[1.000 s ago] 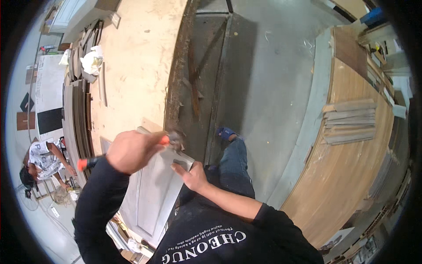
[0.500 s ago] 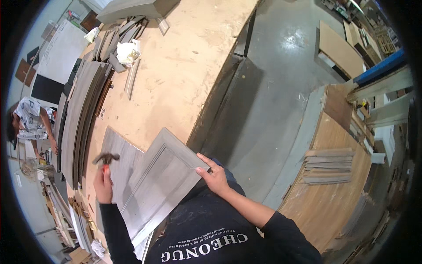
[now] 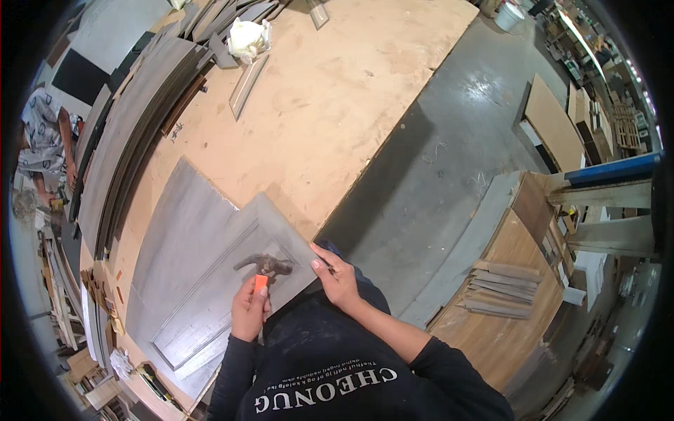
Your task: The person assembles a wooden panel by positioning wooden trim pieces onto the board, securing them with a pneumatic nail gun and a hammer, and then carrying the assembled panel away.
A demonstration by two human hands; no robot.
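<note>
My left hand (image 3: 248,310) is closed around the orange handle of a claw hammer (image 3: 264,266). The hammer's dark metal head hangs over the grey panelled cabinet door (image 3: 210,298), close to the corner nearest my body. At that corner my right hand (image 3: 340,282) grips the door's edge, thumb on top. A small dark thing shows by the right thumb, too small to name. The door lies on another grey board (image 3: 179,228), which rests on the worktable (image 3: 309,126).
Curved stacked grey panels (image 3: 140,126) line the table's left side, with a crumpled white bag (image 3: 249,38) and a loose strip (image 3: 247,88) beyond. A co-worker (image 3: 45,140) stands at far left. On the right, grey strips (image 3: 502,288) lie on a wooden board.
My left hand has brought the hammer rightward, from the door's left side to near my right hand. The right hand stays at the door's corner. The whole view has shifted.
</note>
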